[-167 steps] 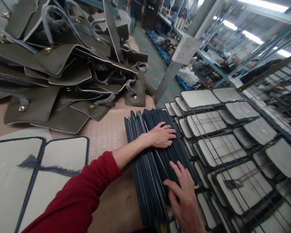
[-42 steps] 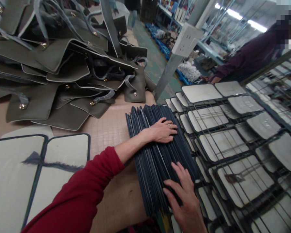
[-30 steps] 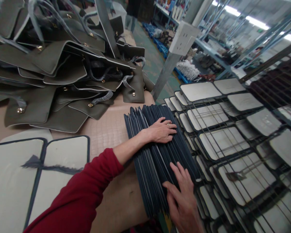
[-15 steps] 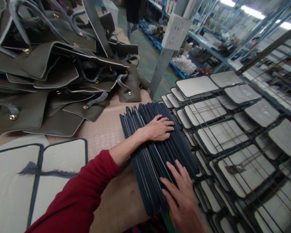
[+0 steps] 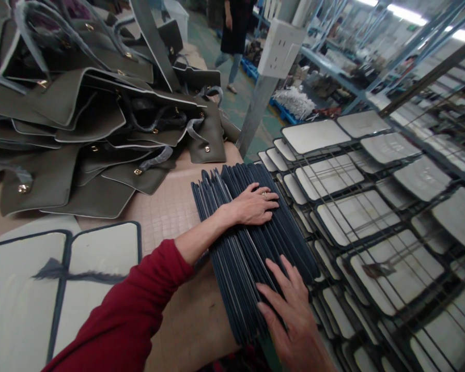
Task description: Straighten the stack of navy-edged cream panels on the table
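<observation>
A row of thin dark-blue panels stands on edge, packed side by side, at the right edge of the tan table. My left hand, with a ring on one finger, lies flat across the tops of the panels, fingers spread. Nearer to me, my right hand rests on the lower right part of the row with its fingers apart. Neither hand is closed around a panel. Left of the row, dark-edged cream panels lie flat, with a dark frayed strip across them.
Olive bag pieces with wrapped handles are heaped at the back left. A metal post with a socket box rises behind the row. Wire racks of cream panels fill the right. A person is in the aisle.
The person in the background has come further into view, with an arm and both legs showing. My hands and the dark-blue panels have hardly moved.
</observation>
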### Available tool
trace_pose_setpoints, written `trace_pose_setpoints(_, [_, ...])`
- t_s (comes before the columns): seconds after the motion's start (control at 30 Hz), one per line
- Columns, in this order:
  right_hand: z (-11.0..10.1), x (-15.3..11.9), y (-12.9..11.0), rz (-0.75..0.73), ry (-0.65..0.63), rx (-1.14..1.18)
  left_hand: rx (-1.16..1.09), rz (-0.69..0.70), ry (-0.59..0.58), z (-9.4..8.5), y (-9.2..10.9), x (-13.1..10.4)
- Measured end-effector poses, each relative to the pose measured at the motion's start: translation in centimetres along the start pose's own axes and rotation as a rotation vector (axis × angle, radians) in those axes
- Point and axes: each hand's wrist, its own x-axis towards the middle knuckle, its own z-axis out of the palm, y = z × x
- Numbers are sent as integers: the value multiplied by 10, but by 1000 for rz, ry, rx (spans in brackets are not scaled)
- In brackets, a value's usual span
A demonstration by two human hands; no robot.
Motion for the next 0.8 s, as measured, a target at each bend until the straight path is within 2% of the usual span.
trace_pose_setpoints(0.3, [1, -1, 0, 20, 25, -46, 10, 5, 9, 4, -2, 1])
trace_pose_setpoints(0.47, [1, 2, -2, -42, 23, -14, 27, 6, 25, 6, -2, 2])
trace_pose_setpoints(0.57, [1, 2, -4, -31, 13, 6, 25, 16, 28, 7, -2, 2])
trace_pose_setpoints(0.8, [-1, -1, -5, -24, 7, 25, 9, 2, -2, 2, 0, 2])
